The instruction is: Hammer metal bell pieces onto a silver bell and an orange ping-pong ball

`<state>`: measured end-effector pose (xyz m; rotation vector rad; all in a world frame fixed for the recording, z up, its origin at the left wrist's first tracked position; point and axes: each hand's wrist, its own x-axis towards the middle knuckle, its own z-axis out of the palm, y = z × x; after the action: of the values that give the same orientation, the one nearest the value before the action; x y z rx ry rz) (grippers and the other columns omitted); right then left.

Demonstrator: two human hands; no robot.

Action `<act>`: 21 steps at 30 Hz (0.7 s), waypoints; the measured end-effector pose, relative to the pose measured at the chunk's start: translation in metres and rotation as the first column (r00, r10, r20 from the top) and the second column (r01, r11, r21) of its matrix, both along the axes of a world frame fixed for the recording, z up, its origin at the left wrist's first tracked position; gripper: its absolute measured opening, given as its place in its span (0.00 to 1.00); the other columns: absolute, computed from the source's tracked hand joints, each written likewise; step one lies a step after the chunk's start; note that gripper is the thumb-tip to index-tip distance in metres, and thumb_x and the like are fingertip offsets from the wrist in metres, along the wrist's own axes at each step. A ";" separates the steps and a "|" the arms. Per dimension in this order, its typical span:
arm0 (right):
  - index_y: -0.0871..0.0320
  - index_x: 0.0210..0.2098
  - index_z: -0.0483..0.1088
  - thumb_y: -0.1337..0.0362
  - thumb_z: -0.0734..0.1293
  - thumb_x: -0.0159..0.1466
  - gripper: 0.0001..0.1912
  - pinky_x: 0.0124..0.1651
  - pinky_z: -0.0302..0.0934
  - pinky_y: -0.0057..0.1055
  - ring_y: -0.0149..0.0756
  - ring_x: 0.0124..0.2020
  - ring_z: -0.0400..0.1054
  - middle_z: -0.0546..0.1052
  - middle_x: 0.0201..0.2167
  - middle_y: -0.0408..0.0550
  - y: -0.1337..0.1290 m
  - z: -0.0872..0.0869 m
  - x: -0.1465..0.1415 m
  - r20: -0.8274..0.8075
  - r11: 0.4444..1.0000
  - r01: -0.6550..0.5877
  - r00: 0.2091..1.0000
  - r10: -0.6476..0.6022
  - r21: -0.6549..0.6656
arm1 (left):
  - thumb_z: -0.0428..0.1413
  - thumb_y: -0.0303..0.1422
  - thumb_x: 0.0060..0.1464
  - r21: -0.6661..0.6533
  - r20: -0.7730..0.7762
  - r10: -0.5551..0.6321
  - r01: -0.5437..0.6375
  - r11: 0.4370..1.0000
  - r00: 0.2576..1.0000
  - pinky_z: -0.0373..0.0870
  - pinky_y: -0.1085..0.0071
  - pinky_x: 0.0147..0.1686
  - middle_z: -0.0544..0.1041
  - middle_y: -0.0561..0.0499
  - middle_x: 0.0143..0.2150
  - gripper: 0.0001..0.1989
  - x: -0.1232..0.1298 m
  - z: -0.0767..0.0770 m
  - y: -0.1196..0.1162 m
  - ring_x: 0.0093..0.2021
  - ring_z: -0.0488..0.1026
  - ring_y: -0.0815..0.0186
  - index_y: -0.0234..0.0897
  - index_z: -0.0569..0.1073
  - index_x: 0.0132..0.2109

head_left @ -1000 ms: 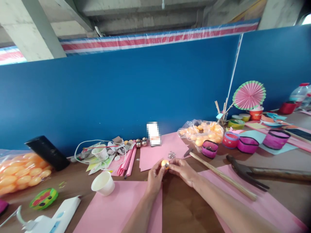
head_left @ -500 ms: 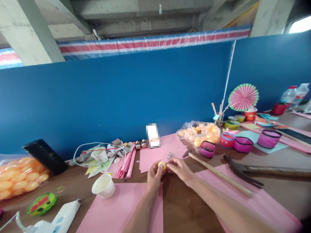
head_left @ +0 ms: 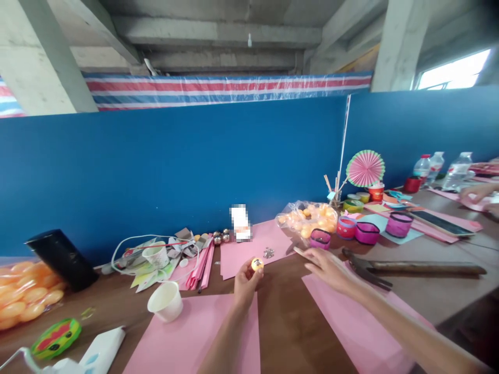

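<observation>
My left hand [head_left: 244, 285] grips an orange ball [head_left: 257, 265] between thumb and fingers, a dark bit showing on its upward face. The ball is just beside the silver bits [head_left: 268, 253], which lie in a small heap on the back pink sheet [head_left: 236, 259]. My right hand [head_left: 325, 266] is well apart from the ball, fingers stretched out over the stick [head_left: 299, 251]; I can't tell whether they close on it. The purple pot [head_left: 320, 239] is just beyond those fingers, the hammer [head_left: 424, 268] to their right. A white cup [head_left: 165, 301] stands to the left of my left hand.
</observation>
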<state>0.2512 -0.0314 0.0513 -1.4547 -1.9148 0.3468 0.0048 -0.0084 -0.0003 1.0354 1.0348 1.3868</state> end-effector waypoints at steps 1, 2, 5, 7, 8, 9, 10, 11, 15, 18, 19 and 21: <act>0.57 0.37 0.67 0.64 0.62 0.55 0.10 0.41 0.56 0.34 0.40 0.39 0.65 0.72 0.36 0.49 -0.006 -0.009 0.014 0.165 0.996 0.081 0.983 -0.086 0.035 | 0.62 0.37 0.36 0.007 -0.004 0.006 -0.006 1.000 1.000 0.66 0.75 0.28 0.75 0.49 0.29 0.29 0.001 -0.001 0.001 0.26 0.70 0.71 0.33 0.69 0.48; 0.56 0.39 0.67 0.65 0.61 0.56 0.11 0.41 0.56 0.34 0.42 0.41 0.64 0.71 0.37 0.50 -0.012 -0.017 0.027 0.290 0.988 0.146 0.944 -0.157 0.060 | 0.63 0.37 0.36 0.015 0.003 0.016 -0.016 1.000 1.000 0.66 0.75 0.28 0.76 0.49 0.29 0.29 0.002 -0.002 0.001 0.26 0.70 0.71 0.33 0.69 0.48; 0.56 0.37 0.68 0.67 0.57 0.58 0.11 0.35 0.56 0.32 0.43 0.38 0.65 0.71 0.34 0.52 -0.025 -0.039 0.049 0.537 0.959 0.279 0.801 -0.264 0.055 | 0.63 0.37 0.35 0.028 0.034 0.060 -0.061 0.998 0.998 0.67 0.75 0.29 0.76 0.50 0.29 0.28 0.004 -0.002 0.001 0.26 0.71 0.72 0.33 0.70 0.46; 0.57 0.38 0.68 0.71 0.56 0.58 0.13 0.37 0.56 0.31 0.41 0.37 0.65 0.71 0.34 0.52 -0.028 -0.045 0.053 0.599 0.967 0.243 0.763 -0.242 0.082 | 0.63 0.37 0.34 0.033 0.041 0.067 -0.068 0.997 0.997 0.68 0.74 0.29 0.76 0.50 0.29 0.27 0.005 0.000 -0.001 0.26 0.71 0.71 0.33 0.71 0.45; 0.57 0.39 0.68 0.73 0.55 0.58 0.14 0.38 0.56 0.31 0.41 0.38 0.65 0.71 0.34 0.53 -0.028 -0.045 0.052 0.617 0.970 0.222 0.752 -0.232 0.094 | 0.63 0.37 0.34 0.035 0.041 0.059 -0.061 0.998 0.997 0.68 0.73 0.29 0.76 0.49 0.29 0.26 0.004 0.001 -0.002 0.26 0.71 0.71 0.34 0.71 0.45; 0.57 0.40 0.67 0.74 0.55 0.57 0.16 0.38 0.56 0.31 0.42 0.38 0.66 0.71 0.34 0.53 -0.028 -0.044 0.050 0.628 0.972 0.211 0.744 -0.229 0.104 | 0.63 0.36 0.34 0.035 0.042 0.044 -0.046 0.998 0.998 0.69 0.73 0.30 0.76 0.49 0.30 0.26 0.003 0.003 -0.002 0.27 0.71 0.70 0.34 0.71 0.44; 0.57 0.41 0.67 0.74 0.54 0.57 0.17 0.37 0.56 0.32 0.42 0.38 0.66 0.71 0.34 0.53 -0.028 -0.042 0.048 0.636 0.972 0.212 0.737 -0.230 0.106 | 0.63 0.36 0.34 0.034 0.046 0.029 -0.031 0.999 0.999 0.69 0.72 0.30 0.76 0.49 0.30 0.26 0.003 0.003 -0.003 0.27 0.72 0.70 0.34 0.72 0.44; 0.57 0.42 0.67 0.75 0.53 0.57 0.18 0.36 0.57 0.33 0.44 0.37 0.66 0.71 0.34 0.54 -0.028 -0.039 0.045 0.639 0.970 0.221 0.734 -0.232 0.099 | 0.63 0.36 0.34 0.033 0.057 0.020 -0.022 0.999 0.998 0.69 0.72 0.30 0.76 0.49 0.31 0.26 0.002 0.004 -0.003 0.27 0.72 0.70 0.34 0.72 0.44; 0.60 0.46 0.65 0.72 0.53 0.57 0.19 0.39 0.60 0.38 0.46 0.36 0.67 0.72 0.35 0.58 -0.035 -0.029 0.035 0.495 0.981 0.194 0.852 -0.170 0.003 | 0.64 0.36 0.34 0.024 0.127 0.007 -0.010 1.000 0.992 0.69 0.71 0.31 0.76 0.49 0.30 0.27 0.001 0.000 0.000 0.28 0.72 0.69 0.33 0.71 0.44; 0.59 0.52 0.59 0.66 0.52 0.61 0.20 0.45 0.60 0.36 0.43 0.45 0.66 0.70 0.45 0.56 -0.051 -0.028 0.024 0.350 0.991 0.125 0.931 -0.105 -0.037 | 0.63 0.37 0.35 0.004 0.151 -0.010 0.009 1.000 0.988 0.70 0.71 0.31 0.75 0.49 0.29 0.26 0.002 -0.003 0.002 0.29 0.73 0.68 0.33 0.70 0.45; 0.58 0.53 0.58 0.62 0.51 0.62 0.20 0.46 0.61 0.34 0.41 0.47 0.65 0.69 0.47 0.55 -0.058 -0.028 0.019 0.327 0.993 0.105 0.941 -0.085 -0.045 | 0.63 0.37 0.35 0.007 0.156 -0.015 0.014 1.000 0.988 0.70 0.71 0.32 0.75 0.49 0.30 0.26 0.002 -0.003 0.003 0.29 0.72 0.69 0.33 0.70 0.44; 0.55 0.53 0.59 0.57 0.52 0.62 0.21 0.48 0.61 0.33 0.40 0.49 0.64 0.69 0.49 0.52 -0.073 -0.028 0.008 0.154 0.995 0.010 0.988 0.005 -0.096 | 0.63 0.36 0.36 0.026 0.170 -0.023 0.019 1.000 0.985 0.70 0.71 0.32 0.75 0.49 0.30 0.25 0.002 -0.004 0.002 0.29 0.72 0.69 0.33 0.70 0.44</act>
<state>0.2594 -0.1047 0.0229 -1.5876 -2.0431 0.3379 0.0070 -0.0062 -0.0041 0.9250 0.8818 1.4470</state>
